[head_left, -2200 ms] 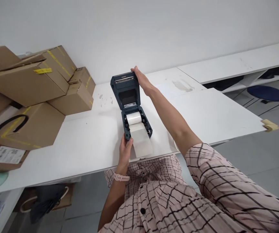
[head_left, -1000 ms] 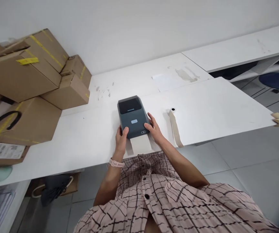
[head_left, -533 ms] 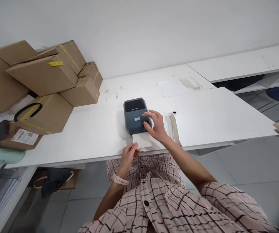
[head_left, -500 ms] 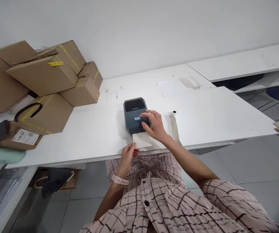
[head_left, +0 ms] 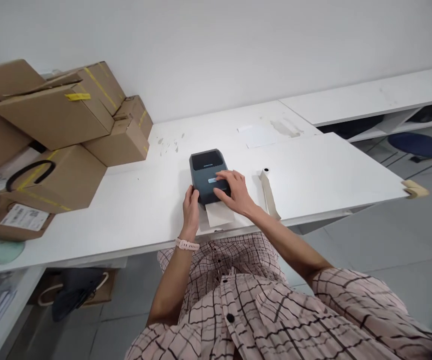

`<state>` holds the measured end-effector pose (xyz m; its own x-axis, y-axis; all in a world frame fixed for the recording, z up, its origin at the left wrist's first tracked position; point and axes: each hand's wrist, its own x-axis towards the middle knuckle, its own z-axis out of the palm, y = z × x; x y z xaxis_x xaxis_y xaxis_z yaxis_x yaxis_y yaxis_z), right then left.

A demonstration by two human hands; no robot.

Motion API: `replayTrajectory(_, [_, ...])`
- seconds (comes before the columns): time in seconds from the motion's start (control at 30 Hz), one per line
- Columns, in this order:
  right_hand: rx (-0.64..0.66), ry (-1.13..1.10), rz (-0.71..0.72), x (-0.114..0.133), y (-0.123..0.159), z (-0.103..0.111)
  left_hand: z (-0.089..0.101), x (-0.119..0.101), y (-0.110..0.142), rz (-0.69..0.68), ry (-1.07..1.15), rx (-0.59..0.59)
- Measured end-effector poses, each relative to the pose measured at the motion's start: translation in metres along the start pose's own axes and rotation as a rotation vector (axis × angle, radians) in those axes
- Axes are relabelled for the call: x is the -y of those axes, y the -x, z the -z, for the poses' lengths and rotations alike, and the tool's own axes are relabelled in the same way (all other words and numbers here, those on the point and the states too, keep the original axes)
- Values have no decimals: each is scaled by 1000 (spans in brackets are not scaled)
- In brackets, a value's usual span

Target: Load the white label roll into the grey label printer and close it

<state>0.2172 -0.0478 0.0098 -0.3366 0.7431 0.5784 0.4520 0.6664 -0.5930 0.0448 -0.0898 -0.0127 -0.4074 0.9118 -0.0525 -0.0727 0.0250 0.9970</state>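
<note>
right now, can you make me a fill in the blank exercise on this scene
The pale wristband is on the person's ____ arm.
The small paper roll lies to the ____ of the printer.
Yellow ____ runs across the cardboard boxes.
The stool has a dark ____ seat.
Missing words: left; right; tape; blue.

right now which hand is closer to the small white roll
Right: the right hand is over the printer's top, left of the roll; the left hand is at the printer's left side, farther away.
</note>
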Motion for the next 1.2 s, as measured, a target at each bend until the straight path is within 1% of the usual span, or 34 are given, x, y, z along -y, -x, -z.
replayTrajectory(0.1, [-131, -202, -300, -14, 17, 5, 0, 7, 0, -21, -9, 38])
replayTrajectory(0.17, [-156, -329, -491, -24, 27, 3, 2, 11, 1, -51, -25, 52])
replayTrajectory(0.2, [-150, -383, -553, -28, 30, 1, 3, 12, 2, -63, -30, 55])
replayTrajectory(0.27, [-140, -454, -601, -32, 31, -4, 4, 15, 3, -75, -35, 58])
replayTrajectory(0.37, [-165, -469, -585, -27, 30, -15, 7, 20, 4, -108, -45, 86])
replayTrajectory(0.47, [-200, -425, -563, -18, 31, -24, 11, 23, 6, -148, -62, 138])
replayTrajectory(0.53, [-224, -398, -559, -15, 35, -30, 14, 23, 7, -148, -79, 166])
replayTrajectory(0.73, [-306, -399, -616, -17, 41, -43, 21, 24, 7, -141, -98, 277])
replayTrajectory(0.87, [-314, -382, -629, -17, 41, -45, 21, 23, 9, -161, -150, 256])
replayTrajectory(0.93, [-323, -385, -597, -17, 37, -41, 20, 17, 7, -179, -166, 244])
replayTrajectory(1.0, [-340, -385, -526, -17, 25, -33, 18, 3, 0, -220, -155, 237])
replayTrajectory(1.07, [-323, -355, -437, -16, 4, -20, 16, -16, -16, -279, -123, 235])
replayTrajectory(1.17, [-206, -235, -348, -14, -45, 1, 12, -39, -51, -365, -82, 205])
replayTrajectory(1.2, [-161, -177, -326, -15, -63, 7, 11, -43, -63, -377, -76, 157])
